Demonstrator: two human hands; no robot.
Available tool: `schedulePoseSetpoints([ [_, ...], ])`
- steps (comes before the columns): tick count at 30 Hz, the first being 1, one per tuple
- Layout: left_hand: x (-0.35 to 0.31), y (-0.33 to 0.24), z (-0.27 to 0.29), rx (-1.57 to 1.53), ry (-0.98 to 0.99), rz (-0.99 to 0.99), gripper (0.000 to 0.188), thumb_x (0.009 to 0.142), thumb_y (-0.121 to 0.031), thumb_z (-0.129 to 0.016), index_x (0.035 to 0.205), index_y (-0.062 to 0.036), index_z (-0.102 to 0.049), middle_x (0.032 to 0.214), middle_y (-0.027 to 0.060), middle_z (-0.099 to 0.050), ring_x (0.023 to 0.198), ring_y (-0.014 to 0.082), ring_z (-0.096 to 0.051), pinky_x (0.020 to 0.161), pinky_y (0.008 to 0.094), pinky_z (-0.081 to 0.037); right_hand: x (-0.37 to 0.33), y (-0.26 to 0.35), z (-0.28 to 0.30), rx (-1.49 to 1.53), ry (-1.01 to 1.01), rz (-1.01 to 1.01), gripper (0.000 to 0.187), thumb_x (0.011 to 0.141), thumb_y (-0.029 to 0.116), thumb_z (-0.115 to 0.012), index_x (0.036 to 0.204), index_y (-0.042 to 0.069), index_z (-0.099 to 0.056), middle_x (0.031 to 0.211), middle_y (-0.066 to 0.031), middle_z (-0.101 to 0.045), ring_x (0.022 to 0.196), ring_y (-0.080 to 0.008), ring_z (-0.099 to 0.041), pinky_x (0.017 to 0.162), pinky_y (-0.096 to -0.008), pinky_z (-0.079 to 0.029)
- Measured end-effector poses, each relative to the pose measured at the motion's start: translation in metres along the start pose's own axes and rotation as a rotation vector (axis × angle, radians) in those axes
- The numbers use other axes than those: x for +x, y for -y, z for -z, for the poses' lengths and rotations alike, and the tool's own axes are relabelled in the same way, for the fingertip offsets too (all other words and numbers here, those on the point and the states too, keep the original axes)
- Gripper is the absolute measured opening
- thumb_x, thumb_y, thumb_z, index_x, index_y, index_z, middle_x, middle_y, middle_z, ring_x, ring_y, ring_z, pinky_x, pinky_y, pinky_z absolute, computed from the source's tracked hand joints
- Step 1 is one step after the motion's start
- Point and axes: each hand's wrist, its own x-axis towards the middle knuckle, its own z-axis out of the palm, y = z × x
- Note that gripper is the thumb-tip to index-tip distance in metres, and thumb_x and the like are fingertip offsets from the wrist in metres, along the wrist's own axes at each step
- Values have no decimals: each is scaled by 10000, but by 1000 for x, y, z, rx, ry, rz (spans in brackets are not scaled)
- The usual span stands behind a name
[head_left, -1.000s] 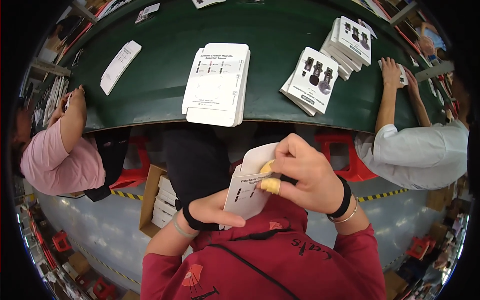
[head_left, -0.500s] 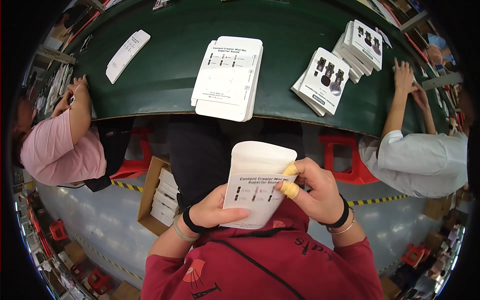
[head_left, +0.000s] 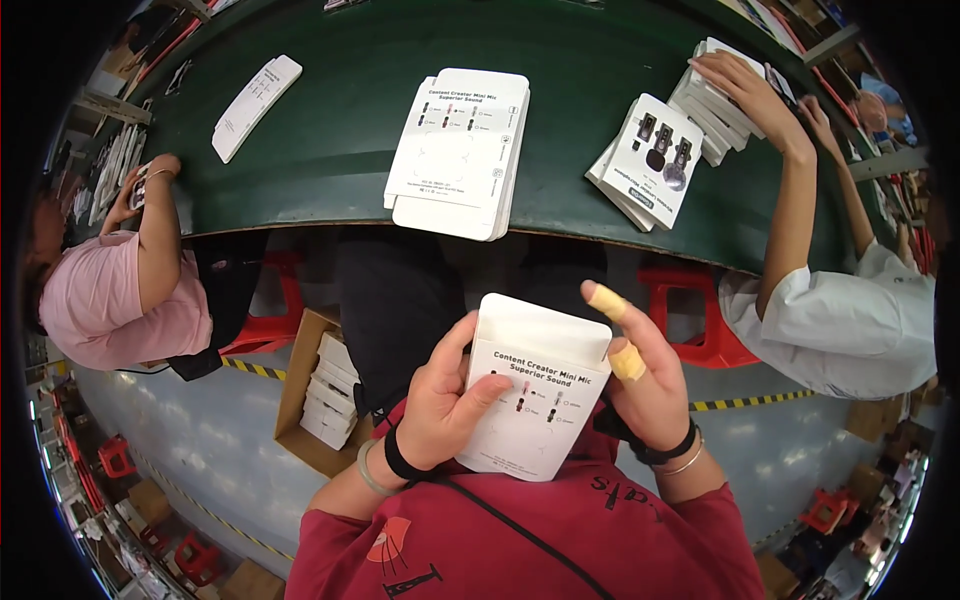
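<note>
In front of my chest, a small bundle of flat white printed cartons [head_left: 530, 440] tilts toward me. My left hand [head_left: 440, 410] grips its left side, thumb on the printed front and fingers behind. Plain white flaps stick out above the printed edge. My right hand [head_left: 645, 375] is at the bundle's right edge with thumb and forefinger spread. Yellow tape wraps the tips of both. Its other fingers are mostly hidden, and I cannot tell whether they touch the cartons.
On the green table [head_left: 330, 140] lie a stack of similar cartons [head_left: 455, 150], a fanned strip of cartons [head_left: 255, 108] and piles with pictured fronts [head_left: 652, 160]. A co-worker's hand [head_left: 745, 90] rests on the right pile. An open cardboard box [head_left: 300, 400] with white packs stands on the floor.
My right hand has come off the cartons' top edge and opened. The bundle sits slightly lower and further right, its front slid down. The right co-worker has reached onto the pile.
</note>
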Motion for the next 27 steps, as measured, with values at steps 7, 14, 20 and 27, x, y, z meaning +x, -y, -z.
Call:
schedulePoseSetpoints([
  [7,-2,-1,2,93,91,-112,518,972,-66,-598,1418,18,-349,1039,130,-690,891,145,-675,749,248,-520,22,-1,9,554,192,-453,452,993,121,-561,1399,-49,-461,1205,-122,-641,1058,-152,-631,937,-295,-497],
  [14,1,3,8,264,130,-137,492,960,-58,-617,1375,7,-362,971,118,-689,857,132,-674,734,226,-513,14,24,4,-286,253,-37,334,966,107,-590,1265,-40,-615,1069,-156,-720,924,-200,-701,779,-286,-542],
  [20,-3,3,-5,34,29,-154,481,948,-68,-642,1362,1,-406,927,94,-695,812,127,-673,715,214,-507,16,17,11,-421,351,330,295,950,92,-593,1218,-15,-656,966,-167,-736,819,-202,-719,684,-250,-537],
  [27,7,-16,0,366,80,-156,564,903,-104,-706,1384,-1,-429,808,63,-687,707,88,-651,648,203,-484,11,21,3,-449,359,287,287,924,102,-631,1190,1,-671,943,-167,-731,794,-190,-717,646,-241,-533],
])
